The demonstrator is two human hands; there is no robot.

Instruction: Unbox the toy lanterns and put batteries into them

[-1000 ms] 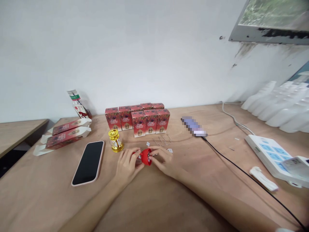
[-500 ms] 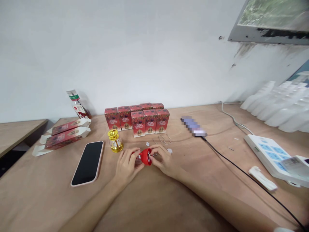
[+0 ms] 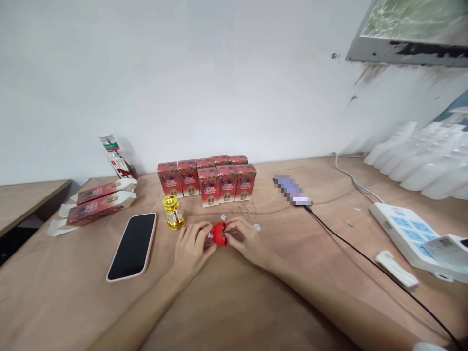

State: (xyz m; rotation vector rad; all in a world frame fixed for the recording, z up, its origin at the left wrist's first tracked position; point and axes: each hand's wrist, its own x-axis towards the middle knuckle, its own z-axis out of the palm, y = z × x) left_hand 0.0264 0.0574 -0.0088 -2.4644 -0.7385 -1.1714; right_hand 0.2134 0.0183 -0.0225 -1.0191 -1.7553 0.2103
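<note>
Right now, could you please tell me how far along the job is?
The red Christmas boxes near the wall look done: their tops are shut, though their contents are hidden. In hand is a red ornament: the left hand grips it, the fingers of the right hand at its open end. Apparently remaining: the gold lantern ornament, unboxed, and two open boxes lying down.

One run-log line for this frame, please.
left hand: holding red piece | right hand: at its open end | gold lantern: upright, left
</note>
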